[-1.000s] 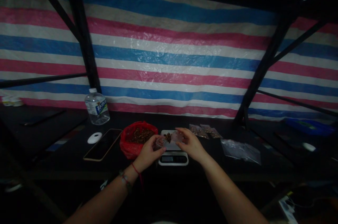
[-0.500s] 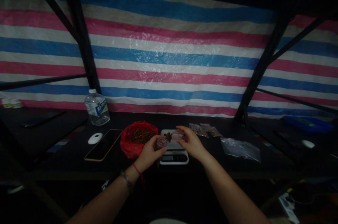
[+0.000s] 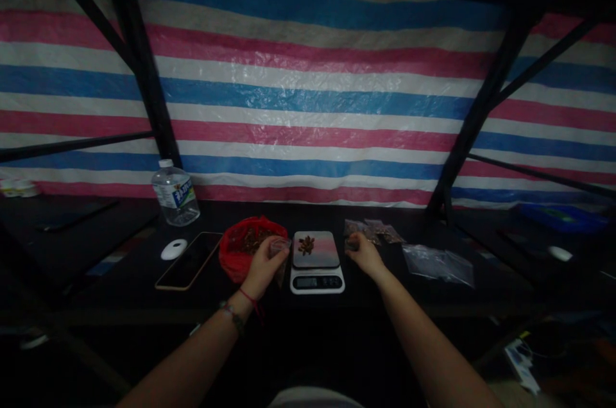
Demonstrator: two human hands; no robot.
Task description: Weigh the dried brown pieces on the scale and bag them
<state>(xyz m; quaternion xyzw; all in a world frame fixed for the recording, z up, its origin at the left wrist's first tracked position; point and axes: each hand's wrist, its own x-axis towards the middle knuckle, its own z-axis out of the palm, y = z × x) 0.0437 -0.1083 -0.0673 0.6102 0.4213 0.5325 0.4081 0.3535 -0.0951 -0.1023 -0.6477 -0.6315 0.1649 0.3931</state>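
A red, white and blue striped plastic sheet [image 3: 308, 87] is hanging behind everything. Below it, a black surface [image 3: 414, 296] is carrying the items.

A crumpled, bright red plastic bag [image 3: 233, 268] is standing with its mouth open, containing many brown pieces. A clear plastic bottle with a white cap and a blue-and-white label [image 3: 176, 196] is standing upright at the rear left. A white, rectangular digital scale [image 3: 326, 258] is sitting at centre, its grey plate showing a faint pinkish sheen; the reading is too small to tell. A dark-screened phone with a pale edge [image 3: 188, 262] is lying left of the red bag. Flat, clear plastic bags [image 3: 437, 265] are lying at far right; small clear packets of brown pieces [image 3: 385, 233] are lying nearer the scale.

The left hand [image 3: 262, 267] is hovering between red bag and scale, its grip pinching a small clear plastic bag [image 3: 280, 244]. The right hand [image 3: 369, 259] is curling beside the packets; cannot tell whether its grip is holding anything.

A smooth white oval object [image 3: 174, 249] is lying near the phone. A small cluster of brown, elongated pieces [image 3: 307, 245] is resting left of centre on the plate, tips fanning outward.
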